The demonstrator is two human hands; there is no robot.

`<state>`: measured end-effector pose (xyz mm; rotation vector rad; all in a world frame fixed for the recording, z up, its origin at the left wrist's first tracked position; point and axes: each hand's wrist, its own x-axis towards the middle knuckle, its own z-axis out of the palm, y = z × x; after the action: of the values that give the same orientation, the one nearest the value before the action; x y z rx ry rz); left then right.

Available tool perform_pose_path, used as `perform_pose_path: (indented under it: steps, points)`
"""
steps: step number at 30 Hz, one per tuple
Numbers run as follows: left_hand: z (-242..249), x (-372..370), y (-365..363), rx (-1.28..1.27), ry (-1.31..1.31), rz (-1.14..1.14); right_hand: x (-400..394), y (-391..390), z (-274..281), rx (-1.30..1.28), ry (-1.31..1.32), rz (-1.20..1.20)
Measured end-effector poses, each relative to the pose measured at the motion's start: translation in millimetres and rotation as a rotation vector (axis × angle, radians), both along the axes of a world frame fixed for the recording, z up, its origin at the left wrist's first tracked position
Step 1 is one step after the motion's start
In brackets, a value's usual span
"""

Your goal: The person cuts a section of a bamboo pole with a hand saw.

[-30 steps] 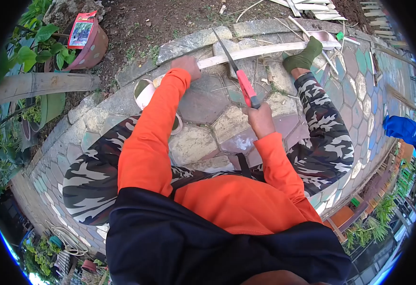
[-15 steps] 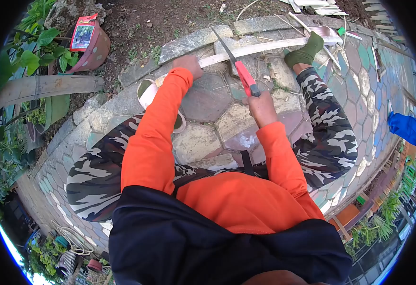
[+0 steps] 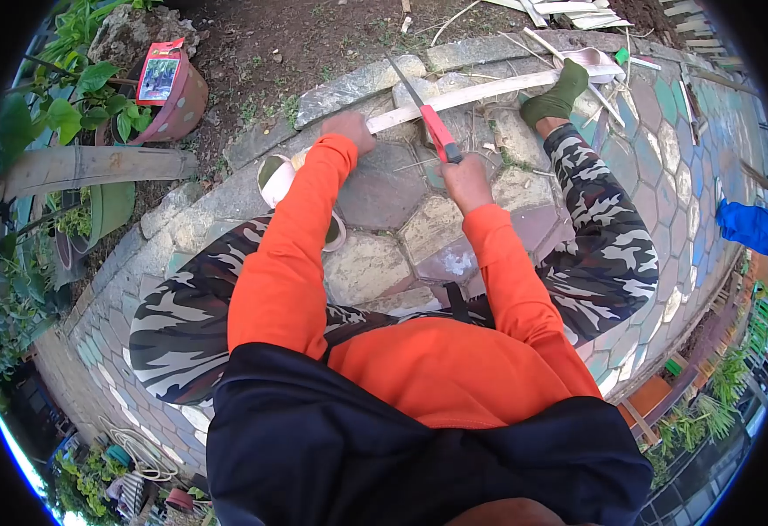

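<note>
My right hand is closed around the dark grip of a hand saw with a red section and a long thin blade. The blade lies across a pale, flat wooden or bamboo strip near its left part. At the strip's left end, my left hand grips it, fingers partly hidden by the hand's back. The far end of the strip reaches my foot in a green sock, which appears to rest on it.
Stone paving spreads between my legs, bordered by a raised stone edging. A pink plant pot stands upper left. A white-and-green shoe lies by my left arm. Pale strips are piled upper right; a blue cloth is far right.
My right hand and the saw have shifted slightly up and left, so the saw sits further forward across the strip. My left hand keeps its hold, and the view has moved a little.
</note>
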<state>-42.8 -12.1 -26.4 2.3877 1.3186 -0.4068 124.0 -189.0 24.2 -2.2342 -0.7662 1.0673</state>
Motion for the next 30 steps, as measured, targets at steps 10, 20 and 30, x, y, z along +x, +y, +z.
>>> perform_pose_path:
  steps: [10, 20, 30]
  points:
    - [14.6, 3.2, 5.1, -0.081, -0.012, 0.048, -0.4, -46.0, 31.2, -0.082, 0.094, -0.074]
    - [4.4, 0.6, 5.4, 0.001, 0.042, 0.059, -2.3, -24.1, 38.8, -0.080, 0.078, -0.016]
    - [3.2, 1.2, 3.3, -0.013, 0.022, 0.030, 6.8, -0.6, -4.1, 0.014, 0.064, -0.050]
